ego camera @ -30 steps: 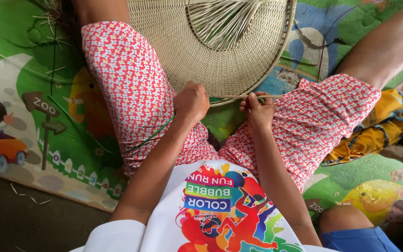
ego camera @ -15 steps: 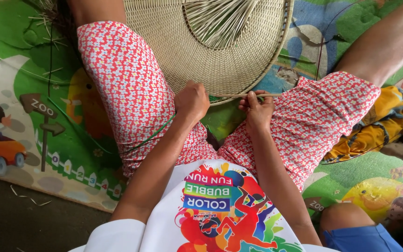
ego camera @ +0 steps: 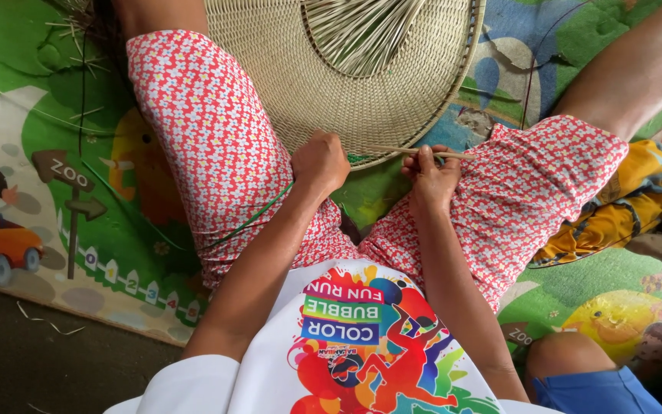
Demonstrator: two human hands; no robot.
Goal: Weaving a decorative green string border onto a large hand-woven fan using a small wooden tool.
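Note:
A round woven straw mat (ego camera: 285,69) lies between my legs, with loose unwoven strands (ego camera: 362,34) fanning out at its centre. My left hand (ego camera: 319,162) is closed on the near rim of the woven mat. My right hand (ego camera: 429,178) pinches a thin pale straw strand (ego camera: 415,152) that runs along that rim. A green strand (ego camera: 250,221) trails from under my left hand across my left thigh.
I sit on a colourful cartoon play mat (ego camera: 78,192) in red flowered shorts (ego camera: 208,153). A yellow patterned cloth (ego camera: 622,211) lies by my right leg. Another person's knee in blue shorts (ego camera: 584,376) is at the lower right. Straw scraps (ego camera: 47,322) lie on the dark floor.
My hands have stayed at the rim, with only small finger movements on the strand. The view has shifted slightly.

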